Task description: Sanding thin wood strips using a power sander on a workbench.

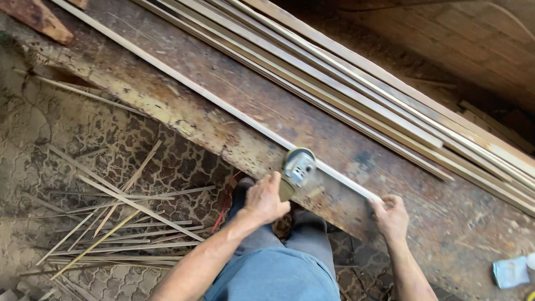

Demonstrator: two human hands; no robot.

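Observation:
My left hand (264, 199) grips the handle of a small angle grinder (296, 168), whose grey head and yellow-green guard rest against a long thin wooden strip (212, 96). The strip lies diagonally along the worn workbench (167, 100). My right hand (391, 216) pinches the near end of that strip at the bench's front part, pressing it down. Both forearms reach up from the bottom of the view.
A stack of several long wooden slats (356, 89) lies diagonally across the far side of the bench. Thin offcut sticks (122, 217) litter the patterned floor at left. A pale blue rag (510, 271) sits at the bench's right end. My legs in blue trousers (278, 262) stand below the bench.

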